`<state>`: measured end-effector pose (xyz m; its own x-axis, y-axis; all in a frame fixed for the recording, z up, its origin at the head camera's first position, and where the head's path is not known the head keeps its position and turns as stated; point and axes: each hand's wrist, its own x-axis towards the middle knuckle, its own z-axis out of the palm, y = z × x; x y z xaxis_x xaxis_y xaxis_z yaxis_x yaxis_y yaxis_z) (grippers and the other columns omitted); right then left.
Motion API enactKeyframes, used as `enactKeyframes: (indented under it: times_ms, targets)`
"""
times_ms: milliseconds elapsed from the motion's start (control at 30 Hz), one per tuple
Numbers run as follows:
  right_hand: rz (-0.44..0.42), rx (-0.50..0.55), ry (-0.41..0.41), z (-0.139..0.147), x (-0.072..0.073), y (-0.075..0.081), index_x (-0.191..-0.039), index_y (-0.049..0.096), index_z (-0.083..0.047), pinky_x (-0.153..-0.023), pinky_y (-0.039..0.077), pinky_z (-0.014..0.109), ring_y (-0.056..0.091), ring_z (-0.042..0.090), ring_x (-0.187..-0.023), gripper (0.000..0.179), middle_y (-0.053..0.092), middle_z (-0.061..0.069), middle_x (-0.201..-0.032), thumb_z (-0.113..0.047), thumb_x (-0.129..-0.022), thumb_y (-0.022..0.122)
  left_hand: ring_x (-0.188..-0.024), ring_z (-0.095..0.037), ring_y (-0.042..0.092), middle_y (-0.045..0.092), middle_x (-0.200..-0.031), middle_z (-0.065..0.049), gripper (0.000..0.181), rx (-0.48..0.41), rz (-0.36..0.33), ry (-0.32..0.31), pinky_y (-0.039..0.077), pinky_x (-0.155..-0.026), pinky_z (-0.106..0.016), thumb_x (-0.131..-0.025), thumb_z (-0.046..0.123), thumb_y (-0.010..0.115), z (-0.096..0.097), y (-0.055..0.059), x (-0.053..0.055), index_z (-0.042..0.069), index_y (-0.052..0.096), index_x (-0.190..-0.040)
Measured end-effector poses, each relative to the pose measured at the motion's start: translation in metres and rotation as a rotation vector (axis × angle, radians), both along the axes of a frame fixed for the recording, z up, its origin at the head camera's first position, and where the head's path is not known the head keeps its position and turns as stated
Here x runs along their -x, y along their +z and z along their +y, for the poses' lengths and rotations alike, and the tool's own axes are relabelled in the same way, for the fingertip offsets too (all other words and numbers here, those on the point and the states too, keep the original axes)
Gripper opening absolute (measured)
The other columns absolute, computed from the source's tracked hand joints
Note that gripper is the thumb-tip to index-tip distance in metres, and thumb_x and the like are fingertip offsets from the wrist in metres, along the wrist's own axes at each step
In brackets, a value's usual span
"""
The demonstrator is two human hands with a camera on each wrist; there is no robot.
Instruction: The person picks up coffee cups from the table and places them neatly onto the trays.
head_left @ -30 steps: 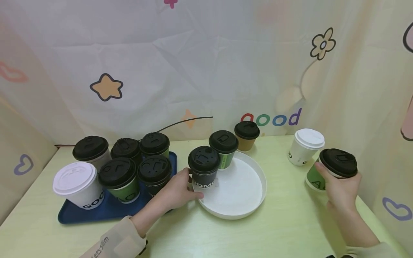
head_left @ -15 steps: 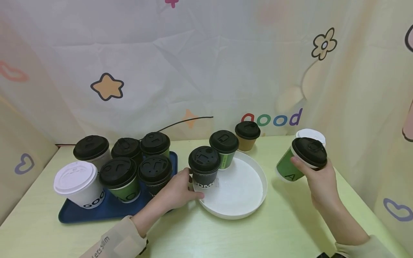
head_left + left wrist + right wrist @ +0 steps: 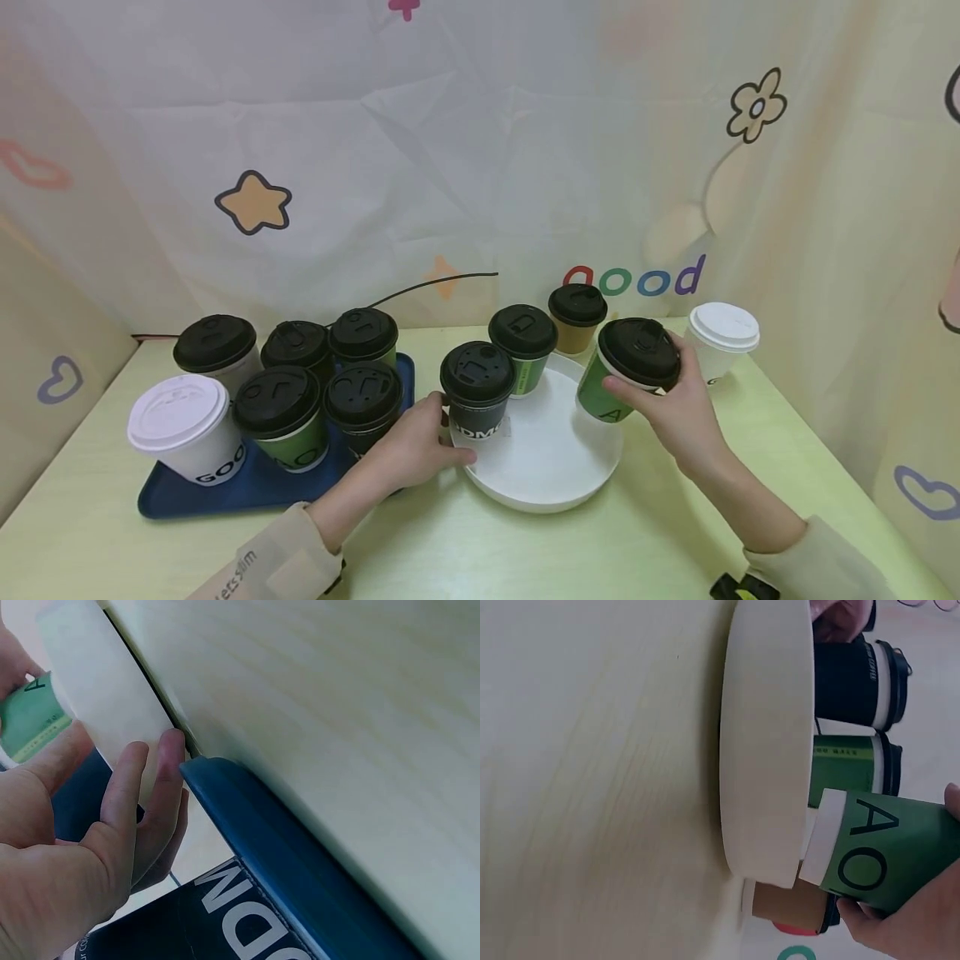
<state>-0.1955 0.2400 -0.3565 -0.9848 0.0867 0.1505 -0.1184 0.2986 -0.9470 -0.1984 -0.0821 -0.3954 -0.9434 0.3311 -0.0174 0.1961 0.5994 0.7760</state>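
Observation:
My right hand (image 3: 678,408) grips a green paper coffee cup (image 3: 602,395) with a black lid, fingers and thumb around its upper part. The cup leans over the right side of a round white tray (image 3: 540,492); in the right wrist view its white base overlaps the rim. At the tray's left edge my left hand (image 3: 412,446) holds the rim, thumb at the top and fingers along the outer wall (image 3: 120,682). On the tray stand a black cup (image 3: 477,412), right beside the left fingers, and behind it a green cup (image 3: 527,371). Both have black lids.
A blue tray (image 3: 187,500) at the left carries several lidded cups, among them a large white one (image 3: 187,442). Behind the round tray stands a brown cup (image 3: 573,333). A white-lidded cup (image 3: 716,350) stands at the right, behind my right hand. A printed curtain (image 3: 450,150) hangs behind the table.
My right hand has carried the green cup leftward from the table's right side to the white tray, uncovering the white-lidded cup. The left hand has stayed at the tray's edge.

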Motion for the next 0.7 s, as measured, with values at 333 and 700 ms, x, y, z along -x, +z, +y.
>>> enactKeyframes:
  times_ms: [333, 700]
  targets:
    - [-0.065, -0.182, 0.088, -0.02, 0.015, -0.011, -0.157, 0.021, -0.005, -0.117, 0.023, 0.06, 0.035, 0.037, -0.144, 0.105, 0.041, 0.018, -0.154, -0.031, -0.082, 0.09, -0.111, -0.031, 0.062, 0.059, -0.132, -0.019, 0.069, 0.011, -0.01, 0.004, 0.053, -0.089, -0.044, -0.081, 0.012, 0.09, 0.001, 0.001, 0.0, -0.007, 0.049, -0.134]
    - [-0.03, -0.246, 0.122, -0.02, 0.028, -0.015, -0.158, 0.019, -0.005, -0.116, 0.024, 0.062, 0.036, 0.039, -0.143, 0.106, 0.04, 0.02, -0.155, -0.03, -0.083, 0.089, -0.11, -0.031, 0.061, 0.059, -0.131, -0.021, 0.071, 0.022, -0.011, 0.01, 0.053, -0.09, -0.044, -0.081, 0.014, 0.09, 0.001, 0.001, 0.0, -0.009, 0.048, -0.134]
